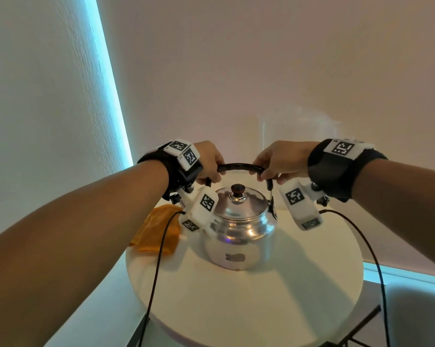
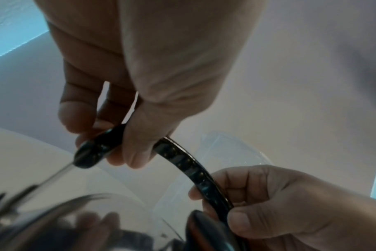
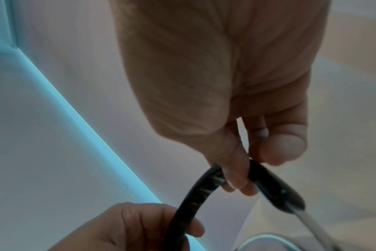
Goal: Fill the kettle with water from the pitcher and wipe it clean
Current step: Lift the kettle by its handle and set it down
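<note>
A shiny metal kettle with its lid on and a dark knob stands mid-table. Its black arched handle is upright. My left hand grips the handle's left end, and my right hand pinches its right end. In the left wrist view the handle runs between my left hand and my right hand. The right wrist view shows the handle pinched by my right hand. A clear pitcher stands behind the kettle, faint against the wall. An orange cloth lies left of the kettle.
The round white table stands in a wall corner, on dark legs. Black cables hang from both wrist cameras across its front. A grey seat sits at the lower right.
</note>
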Motion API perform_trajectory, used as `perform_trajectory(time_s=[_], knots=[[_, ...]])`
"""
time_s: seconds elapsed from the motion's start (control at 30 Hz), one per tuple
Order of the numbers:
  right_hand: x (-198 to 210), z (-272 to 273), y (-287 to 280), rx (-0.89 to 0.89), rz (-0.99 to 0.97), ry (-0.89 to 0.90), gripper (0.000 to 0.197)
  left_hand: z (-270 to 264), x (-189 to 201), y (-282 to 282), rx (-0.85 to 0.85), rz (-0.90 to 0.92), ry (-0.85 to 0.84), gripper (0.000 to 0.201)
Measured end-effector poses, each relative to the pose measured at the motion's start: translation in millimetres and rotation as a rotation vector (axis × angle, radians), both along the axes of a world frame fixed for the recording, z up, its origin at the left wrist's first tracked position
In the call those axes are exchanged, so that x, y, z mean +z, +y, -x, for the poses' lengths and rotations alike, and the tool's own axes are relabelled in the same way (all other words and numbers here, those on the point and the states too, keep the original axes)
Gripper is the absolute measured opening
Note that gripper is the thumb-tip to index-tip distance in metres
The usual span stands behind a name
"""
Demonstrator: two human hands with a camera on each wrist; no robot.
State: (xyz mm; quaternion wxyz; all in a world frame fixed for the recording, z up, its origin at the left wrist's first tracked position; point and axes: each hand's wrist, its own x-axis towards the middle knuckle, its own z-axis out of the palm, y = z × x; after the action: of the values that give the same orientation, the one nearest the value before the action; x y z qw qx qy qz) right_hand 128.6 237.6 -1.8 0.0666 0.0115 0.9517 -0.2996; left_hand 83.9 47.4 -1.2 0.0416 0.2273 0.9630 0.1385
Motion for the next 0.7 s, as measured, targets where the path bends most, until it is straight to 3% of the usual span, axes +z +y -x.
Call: perform_trajectory(time_s=[0.17, 0.33, 0.7], knots=[[10, -13, 1, 0.084, -0.030, 0.115, 0.026, -7, 10, -7, -0.055, -0.059, 0.040, 0.017], [10, -28, -10, 0.133, -0.249, 0.292, 0.023, -15, 14, -15, -0.112, -0.120, 0.022, 0.023], [21, -23, -13, 0.153, -0.139, 0.162, 0.015, -11, 21, -16, -0.157, -0.196, -0.094, 0.016]])
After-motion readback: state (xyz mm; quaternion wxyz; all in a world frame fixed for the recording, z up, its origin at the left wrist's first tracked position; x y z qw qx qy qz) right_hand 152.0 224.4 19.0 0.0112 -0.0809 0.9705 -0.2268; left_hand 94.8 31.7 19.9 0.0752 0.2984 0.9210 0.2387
